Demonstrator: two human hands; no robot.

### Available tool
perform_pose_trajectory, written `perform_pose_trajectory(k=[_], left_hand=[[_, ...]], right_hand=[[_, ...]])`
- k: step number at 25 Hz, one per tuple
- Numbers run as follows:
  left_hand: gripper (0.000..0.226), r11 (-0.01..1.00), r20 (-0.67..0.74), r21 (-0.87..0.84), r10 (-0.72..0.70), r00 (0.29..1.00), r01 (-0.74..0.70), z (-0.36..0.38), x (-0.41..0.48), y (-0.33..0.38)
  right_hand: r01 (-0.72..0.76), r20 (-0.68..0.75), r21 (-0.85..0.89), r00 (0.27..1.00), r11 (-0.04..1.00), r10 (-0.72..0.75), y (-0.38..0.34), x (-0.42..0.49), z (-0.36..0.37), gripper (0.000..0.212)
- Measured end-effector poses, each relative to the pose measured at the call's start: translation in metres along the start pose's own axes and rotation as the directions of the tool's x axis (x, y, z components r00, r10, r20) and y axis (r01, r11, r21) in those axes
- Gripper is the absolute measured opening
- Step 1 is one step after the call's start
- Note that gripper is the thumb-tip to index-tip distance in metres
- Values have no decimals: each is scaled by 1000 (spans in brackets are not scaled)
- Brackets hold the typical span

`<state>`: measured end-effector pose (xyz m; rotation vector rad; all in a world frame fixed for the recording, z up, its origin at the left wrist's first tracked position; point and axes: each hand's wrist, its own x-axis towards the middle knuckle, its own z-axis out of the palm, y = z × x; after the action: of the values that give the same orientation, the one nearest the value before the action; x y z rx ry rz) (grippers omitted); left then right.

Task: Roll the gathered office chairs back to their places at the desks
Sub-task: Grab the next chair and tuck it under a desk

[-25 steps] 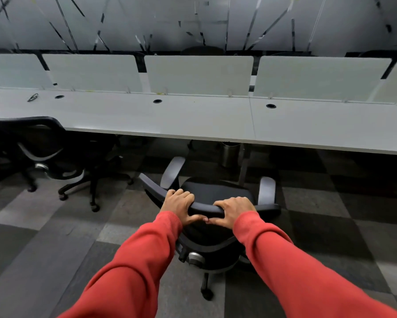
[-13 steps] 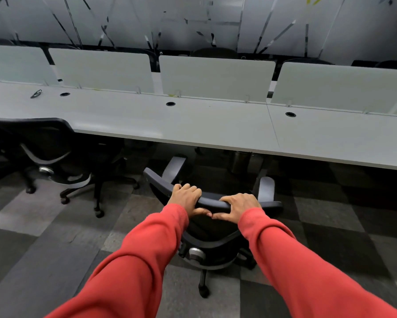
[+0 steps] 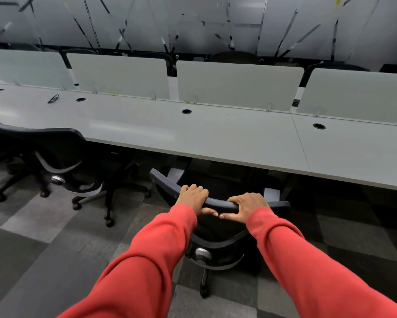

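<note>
Both hands grip the curved top rail of a black mesh-backed office chair (image 3: 218,232). The left hand (image 3: 194,198) curls its fingers over the rail's far side with the thumb on the near side. The right hand (image 3: 247,206) is wrapped round the rail the same way just beside it, and the two thumb tips nearly meet. Red sleeves (image 3: 147,260) cover both arms to the wrists.

The chair stands directly under and ahead of the hands, backrest toward the person. Its two grey armrests (image 3: 175,174) point at the near edge of the long pale grey bench (image 3: 193,134). The seat lies in shadow there, so how far it sits under the bench cannot be told. A silver knob (image 3: 202,253) shows low on the back, below the left hand, and one castor rests on the grey checked carpet floor (image 3: 43,260).

Well to the left of the left hand, a second black office chair (image 3: 55,148) stands against the bench edge. Beyond the hands, a round black cable hole (image 3: 186,111) sits in the bench top, and frosted white divider panels (image 3: 238,84) stand upright along its far side.
</note>
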<state>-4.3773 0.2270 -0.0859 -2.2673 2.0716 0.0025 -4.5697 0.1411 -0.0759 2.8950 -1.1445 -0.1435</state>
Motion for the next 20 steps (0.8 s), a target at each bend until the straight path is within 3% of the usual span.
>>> perform_pose_trajectory(k=[14,20], left_hand=[[66,999,94,-45,-11,996,16,-11,104,-66],[60,997,107,-71,21,994,-13,-11,134,-91]], right_hand=[[16,33,77,999,997,-19,22,122,-9,70],[-26,118,167,993,986,6,20,162,-14,63]])
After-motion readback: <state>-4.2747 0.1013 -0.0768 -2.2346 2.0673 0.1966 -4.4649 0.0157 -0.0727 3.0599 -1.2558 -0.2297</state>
